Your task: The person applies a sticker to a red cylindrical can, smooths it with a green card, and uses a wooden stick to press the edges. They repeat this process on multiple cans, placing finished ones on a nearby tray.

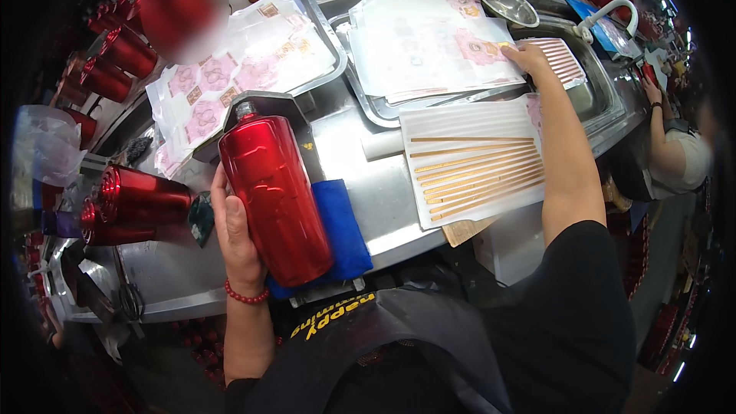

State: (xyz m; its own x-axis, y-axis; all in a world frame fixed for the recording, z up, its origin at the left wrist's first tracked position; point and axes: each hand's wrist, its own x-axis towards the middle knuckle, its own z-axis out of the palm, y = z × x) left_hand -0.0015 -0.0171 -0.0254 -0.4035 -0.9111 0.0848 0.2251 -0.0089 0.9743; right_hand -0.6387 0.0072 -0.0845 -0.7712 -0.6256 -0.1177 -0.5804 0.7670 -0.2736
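Note:
A glossy red bottle with raised relief and a bare metallic neck leans in front of me, its base by a folded blue cloth. My left hand is wrapped along its left side, thumb up, steadying it; the fingers behind are partly hidden. Far to the right, my right hand reaches to the edge of a stack of white decal sheets, its fingers pinched at a pink and gold decal. Below that arm lies a white sheet with gold strips.
Another pile of pink-printed sheets lies on a metal tray at left. Red containers lie beside my left hand. A metal bowl, a sink with a faucet and a striped sheet are at right. Another person works there.

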